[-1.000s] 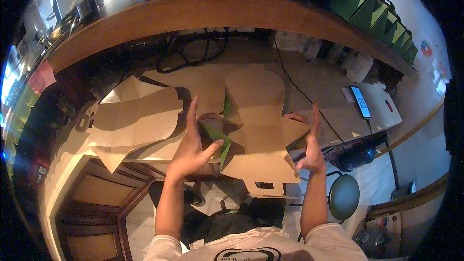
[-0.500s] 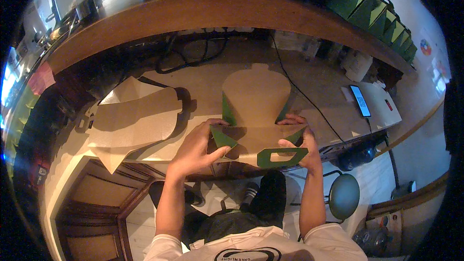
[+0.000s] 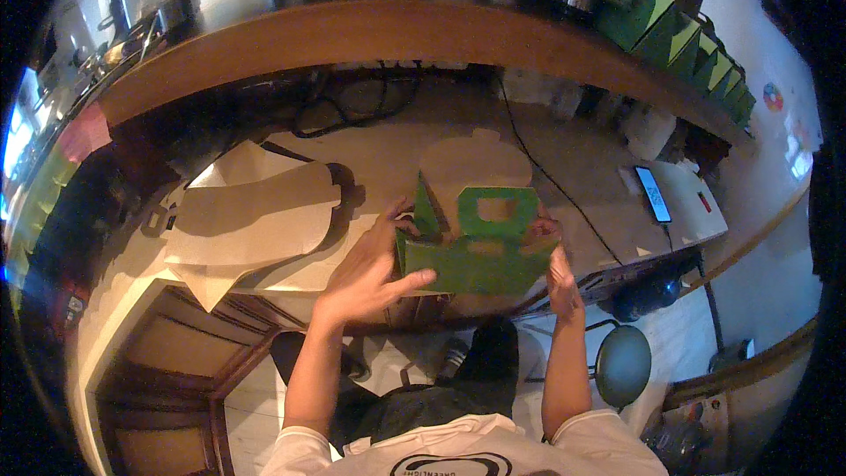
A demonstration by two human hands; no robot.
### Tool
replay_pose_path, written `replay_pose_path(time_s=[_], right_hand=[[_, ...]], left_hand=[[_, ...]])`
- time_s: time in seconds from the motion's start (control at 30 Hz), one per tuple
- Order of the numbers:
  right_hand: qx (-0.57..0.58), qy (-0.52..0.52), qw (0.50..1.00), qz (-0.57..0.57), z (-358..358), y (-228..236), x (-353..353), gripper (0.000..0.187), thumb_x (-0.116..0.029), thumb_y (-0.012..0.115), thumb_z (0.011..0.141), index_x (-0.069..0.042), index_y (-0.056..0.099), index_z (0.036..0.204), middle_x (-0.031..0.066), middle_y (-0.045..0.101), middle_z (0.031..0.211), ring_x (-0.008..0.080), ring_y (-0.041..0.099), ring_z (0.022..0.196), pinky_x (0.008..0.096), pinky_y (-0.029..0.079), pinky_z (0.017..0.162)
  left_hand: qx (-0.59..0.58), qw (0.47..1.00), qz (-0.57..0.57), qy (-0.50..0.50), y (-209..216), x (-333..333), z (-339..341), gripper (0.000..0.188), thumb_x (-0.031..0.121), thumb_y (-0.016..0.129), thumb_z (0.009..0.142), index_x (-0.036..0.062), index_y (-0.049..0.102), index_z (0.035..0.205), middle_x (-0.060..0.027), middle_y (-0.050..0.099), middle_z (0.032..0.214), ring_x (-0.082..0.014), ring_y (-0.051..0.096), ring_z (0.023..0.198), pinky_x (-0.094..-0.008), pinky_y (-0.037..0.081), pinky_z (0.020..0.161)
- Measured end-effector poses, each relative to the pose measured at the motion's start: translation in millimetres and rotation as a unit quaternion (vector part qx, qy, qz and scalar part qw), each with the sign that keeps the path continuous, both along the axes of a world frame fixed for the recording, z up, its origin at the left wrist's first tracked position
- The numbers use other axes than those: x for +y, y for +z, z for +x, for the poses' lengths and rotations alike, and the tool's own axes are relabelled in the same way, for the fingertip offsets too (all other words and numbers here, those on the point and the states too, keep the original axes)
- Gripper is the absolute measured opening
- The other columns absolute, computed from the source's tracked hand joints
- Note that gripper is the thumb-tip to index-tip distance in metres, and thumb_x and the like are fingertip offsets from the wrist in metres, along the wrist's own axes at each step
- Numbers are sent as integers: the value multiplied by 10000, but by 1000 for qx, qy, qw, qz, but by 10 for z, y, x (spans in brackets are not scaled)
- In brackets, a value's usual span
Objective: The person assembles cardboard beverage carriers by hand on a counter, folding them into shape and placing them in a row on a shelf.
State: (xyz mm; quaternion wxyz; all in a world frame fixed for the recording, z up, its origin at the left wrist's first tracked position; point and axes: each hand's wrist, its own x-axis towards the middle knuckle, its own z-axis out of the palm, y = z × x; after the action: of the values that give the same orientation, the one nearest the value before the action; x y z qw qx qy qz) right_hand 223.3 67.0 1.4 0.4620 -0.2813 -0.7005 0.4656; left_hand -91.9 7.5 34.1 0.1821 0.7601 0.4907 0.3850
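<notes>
A part-folded green cardboard box (image 3: 480, 266) with a brown inner side stands at the front of the desk, between my hands. Its handle flap (image 3: 498, 227), with a cut-out opening, rises above the green front panel, and a pointed side flap sticks up at the left. My left hand (image 3: 366, 273) grips the left end, its thumb along the front panel and fingers behind. At the right end, my right hand (image 3: 560, 269) holds the side, fingertips curled over the edge. To the left lies a stack of flat brown cardboard blanks (image 3: 256, 220), overhanging the front edge.
Behind the box runs a thin black cable (image 3: 564, 185). A lit phone (image 3: 653, 194) lies at the right on a pale surface. Overhead is a wooden shelf (image 3: 370, 31) bearing a row of folded green boxes (image 3: 683, 48). A round stool (image 3: 623, 366) stands at lower right.
The front panel and handle flap have swung up from hanging toward me, now showing their green outside. My right hand has turned and slid along the box's right side.
</notes>
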Motion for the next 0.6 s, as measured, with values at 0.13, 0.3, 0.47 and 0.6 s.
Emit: replay_pose_path(time_s=[0.13, 0.3, 0.47, 0.6], right_hand=[[70, -98, 989, 85, -314, -9, -59, 892, -471, 663, 909, -58, 269, 1594, 133, 323, 1619, 272, 293, 1488, 415, 210, 1231], [69, -216, 971, 75, -821, 254, 94, 805, -244, 781, 909, -25, 347, 1550, 146, 460, 1512, 274, 435, 1389, 393, 303, 1186], [73, -205, 976, 0, -832, 611, 642, 640, -267, 818, 869, -35, 548, 1401, 111, 649, 1291, 236, 598, 1188, 374, 426, 1081], [28, -132, 988, 69, -964, 644, 1484, 750, -298, 848, 831, -34, 500, 1441, 126, 616, 1334, 251, 561, 1246, 379, 409, 1104]], left_hand=[[11, 995, -100, 25, 49, 16, 89, 853, 356, 684, 918, -82, 248, 1507, -291, 486, 1407, -442, 536, 1240, -467, 424, 1063], [-135, 970, -193, 60, -371, 261, 18, 807, 323, 630, 956, -81, 211, 1515, -259, 510, 1399, -387, 554, 1234, -448, 414, 1075], [-318, 945, -43, 62, 205, 818, 213, 686, 379, 644, 977, -48, 384, 1448, -211, 604, 1310, -325, 578, 1208, -420, 434, 1061], [-381, 923, 9, 50, 293, 1674, 7, 653, 441, 685, 962, -41, 514, 1368, -202, 625, 1293, -319, 589, 1202, -418, 458, 1046]])
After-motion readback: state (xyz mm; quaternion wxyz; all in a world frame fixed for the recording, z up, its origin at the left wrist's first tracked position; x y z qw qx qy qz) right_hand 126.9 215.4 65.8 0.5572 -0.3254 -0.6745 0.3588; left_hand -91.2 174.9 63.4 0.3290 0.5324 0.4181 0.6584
